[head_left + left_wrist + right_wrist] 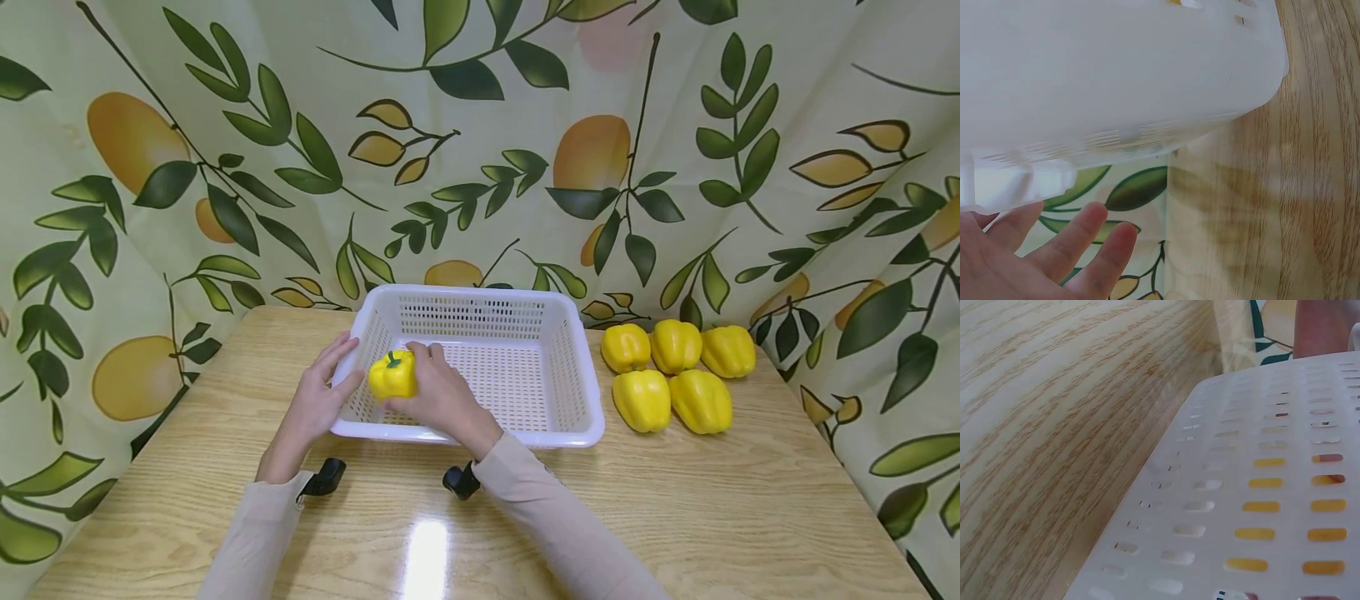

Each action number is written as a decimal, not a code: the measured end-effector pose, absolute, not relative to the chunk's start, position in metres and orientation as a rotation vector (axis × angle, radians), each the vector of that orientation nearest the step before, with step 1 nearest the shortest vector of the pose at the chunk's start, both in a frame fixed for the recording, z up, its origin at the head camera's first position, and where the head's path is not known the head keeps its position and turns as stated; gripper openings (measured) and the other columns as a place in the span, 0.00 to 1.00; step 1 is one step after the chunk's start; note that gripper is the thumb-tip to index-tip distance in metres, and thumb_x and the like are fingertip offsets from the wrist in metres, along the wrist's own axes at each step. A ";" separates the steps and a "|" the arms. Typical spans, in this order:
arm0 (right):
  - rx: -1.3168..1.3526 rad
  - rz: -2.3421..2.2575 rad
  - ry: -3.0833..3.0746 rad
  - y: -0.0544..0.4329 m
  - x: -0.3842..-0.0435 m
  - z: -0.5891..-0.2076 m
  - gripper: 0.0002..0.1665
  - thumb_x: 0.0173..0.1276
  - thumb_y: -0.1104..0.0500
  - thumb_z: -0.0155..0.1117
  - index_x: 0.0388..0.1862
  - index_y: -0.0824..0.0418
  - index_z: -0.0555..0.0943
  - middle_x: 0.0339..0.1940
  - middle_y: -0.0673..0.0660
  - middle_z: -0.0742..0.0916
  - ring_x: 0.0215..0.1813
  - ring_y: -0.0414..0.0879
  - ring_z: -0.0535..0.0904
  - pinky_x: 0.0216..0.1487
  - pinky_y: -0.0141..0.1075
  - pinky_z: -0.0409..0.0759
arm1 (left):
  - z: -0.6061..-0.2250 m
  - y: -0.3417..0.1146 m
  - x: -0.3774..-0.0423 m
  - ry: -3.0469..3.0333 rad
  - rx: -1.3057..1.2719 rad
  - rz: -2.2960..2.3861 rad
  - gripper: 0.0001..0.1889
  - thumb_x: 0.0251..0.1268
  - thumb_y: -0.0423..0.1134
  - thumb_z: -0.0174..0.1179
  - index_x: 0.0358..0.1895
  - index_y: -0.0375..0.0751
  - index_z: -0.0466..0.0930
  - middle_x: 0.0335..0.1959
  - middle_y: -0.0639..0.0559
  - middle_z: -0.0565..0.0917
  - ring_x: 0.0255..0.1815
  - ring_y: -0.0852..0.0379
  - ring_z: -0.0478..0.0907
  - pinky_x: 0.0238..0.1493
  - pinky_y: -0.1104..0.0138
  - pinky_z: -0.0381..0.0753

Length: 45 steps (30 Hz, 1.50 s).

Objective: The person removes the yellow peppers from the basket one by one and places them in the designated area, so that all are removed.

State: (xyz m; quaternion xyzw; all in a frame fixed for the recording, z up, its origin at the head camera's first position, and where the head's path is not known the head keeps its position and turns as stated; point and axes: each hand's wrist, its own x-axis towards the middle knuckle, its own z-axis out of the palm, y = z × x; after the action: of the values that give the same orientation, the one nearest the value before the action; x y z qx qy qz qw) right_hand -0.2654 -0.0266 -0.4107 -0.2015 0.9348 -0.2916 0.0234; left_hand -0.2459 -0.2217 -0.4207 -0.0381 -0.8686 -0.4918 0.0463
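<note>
A yellow bell pepper [392, 375] with a green stem is inside the left end of a white slotted plastic basket [480, 435]. My right hand [442, 392] grips it from the right, the wrist crossing over the basket's front rim. In the right wrist view, yellow shows through the slots of the basket wall [1210, 462]. My left hand [318, 396] rests at the basket's left rim, thumb over the edge. In the left wrist view, the left hand's fingers [1107, 256] extend straight and spread beside the basket's outer side [1116, 75].
Several yellow bell peppers [641, 400] lie in two rows on the wooden table [750, 500], right of the basket. A curtain [480, 125] with leaves and orange fruit hangs behind the table. Black wrist devices [325, 477] sit at both sleeves.
</note>
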 end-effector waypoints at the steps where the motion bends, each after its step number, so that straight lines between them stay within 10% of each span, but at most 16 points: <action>1: -0.620 -0.906 2.905 -0.027 -0.265 -0.411 0.55 0.54 0.44 0.78 0.74 0.62 0.63 0.57 0.61 0.77 0.38 0.45 0.77 0.34 0.31 0.79 | -0.421 -0.222 -0.246 -2.651 -0.117 -1.502 0.29 0.74 0.36 0.53 0.76 0.37 0.60 0.82 0.44 0.51 0.79 0.34 0.53 0.74 0.40 0.60; 45: -0.494 -1.199 2.908 0.023 -0.256 -0.399 0.52 0.55 0.43 0.76 0.75 0.55 0.63 0.67 0.57 0.76 0.57 0.51 0.77 0.53 0.46 0.80 | -0.424 -0.221 -0.248 -2.620 -0.102 -1.548 0.29 0.73 0.34 0.53 0.75 0.36 0.60 0.82 0.44 0.51 0.79 0.35 0.52 0.75 0.42 0.60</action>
State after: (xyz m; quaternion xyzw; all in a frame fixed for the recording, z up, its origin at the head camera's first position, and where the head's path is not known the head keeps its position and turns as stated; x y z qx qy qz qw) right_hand -0.2559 0.0232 -0.3987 -0.1551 0.9131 -0.3764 -0.0212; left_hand -0.2484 -0.2215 -0.4241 -0.0335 -0.8595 -0.5078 0.0481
